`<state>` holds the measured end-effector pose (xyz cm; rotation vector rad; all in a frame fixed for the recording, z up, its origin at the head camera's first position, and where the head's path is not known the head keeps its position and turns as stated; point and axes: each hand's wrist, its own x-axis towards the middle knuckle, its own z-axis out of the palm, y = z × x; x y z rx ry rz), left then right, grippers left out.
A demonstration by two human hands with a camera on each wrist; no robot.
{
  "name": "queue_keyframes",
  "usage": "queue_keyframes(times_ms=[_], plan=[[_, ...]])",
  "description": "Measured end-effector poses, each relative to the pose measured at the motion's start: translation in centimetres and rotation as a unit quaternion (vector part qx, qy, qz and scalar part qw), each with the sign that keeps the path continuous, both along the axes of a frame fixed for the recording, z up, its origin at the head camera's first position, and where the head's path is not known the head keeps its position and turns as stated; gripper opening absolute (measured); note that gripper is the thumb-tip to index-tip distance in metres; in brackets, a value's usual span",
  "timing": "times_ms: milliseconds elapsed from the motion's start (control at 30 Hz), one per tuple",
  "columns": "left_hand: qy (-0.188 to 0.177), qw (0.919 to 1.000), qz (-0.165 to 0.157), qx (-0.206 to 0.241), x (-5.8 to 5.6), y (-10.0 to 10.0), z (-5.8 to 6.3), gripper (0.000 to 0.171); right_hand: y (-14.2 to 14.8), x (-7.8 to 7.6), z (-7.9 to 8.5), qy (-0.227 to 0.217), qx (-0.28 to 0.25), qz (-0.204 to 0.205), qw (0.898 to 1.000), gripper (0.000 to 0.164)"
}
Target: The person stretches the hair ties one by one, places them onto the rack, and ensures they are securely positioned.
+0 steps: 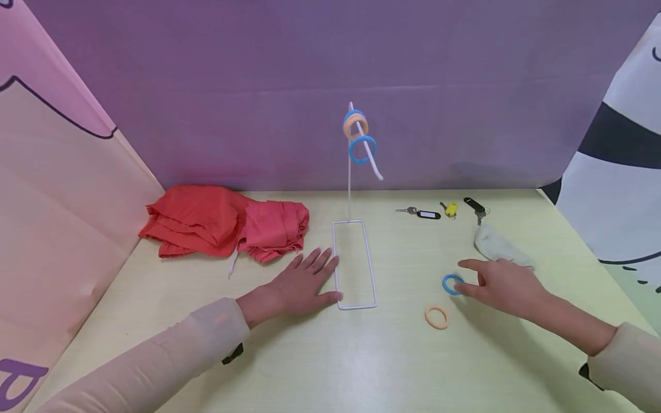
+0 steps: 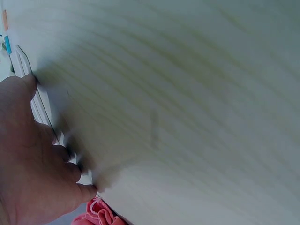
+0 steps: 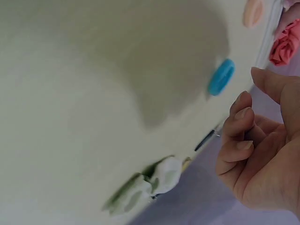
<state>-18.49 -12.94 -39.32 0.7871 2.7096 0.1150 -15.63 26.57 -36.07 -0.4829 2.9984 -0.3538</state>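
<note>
A white wire stand has a rectangular base on the table and a slanting arm. Three rings hang on that arm: a blue ring in front, a peach ring and another blue one behind it. Fingers spread, my left hand rests at the base's left side, fingertips and thumb right at the wire. My right hand is over a loose blue ring, thumb and index finger apart, other fingers curled in, holding nothing. Nearer me lies a loose peach ring.
Folded red cloth and a pinkish-red cloth lie at the back left. Along the back right are keys with a black tag, a yellow tag and another black tag. A pale cloth lies just beyond my right hand.
</note>
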Motion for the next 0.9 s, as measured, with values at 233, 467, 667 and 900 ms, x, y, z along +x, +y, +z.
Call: queue_keyframes(times_ms=[233,467,667,900], plan=[[0.000,1.0000,-0.003,0.003,0.0,-0.1,-0.2,0.084,0.1,-0.3,-1.9,-0.030,-0.004,0.004,1.000,0.061],[0.004,1.0000,-0.006,0.001,0.0,-0.1,-0.1,0.084,-0.1,-0.3,-2.3,-0.012,-0.008,0.016,1.000,0.047],[0.005,1.0000,-0.002,-0.001,0.0,0.0,-0.1,0.084,-0.2,-0.5,-2.6,0.015,0.003,0.031,0.999,0.034],[0.004,1.0000,-0.002,0.000,0.1,0.0,-0.1,0.084,-0.5,-0.4,-2.7,0.057,0.015,0.047,0.997,0.021]])
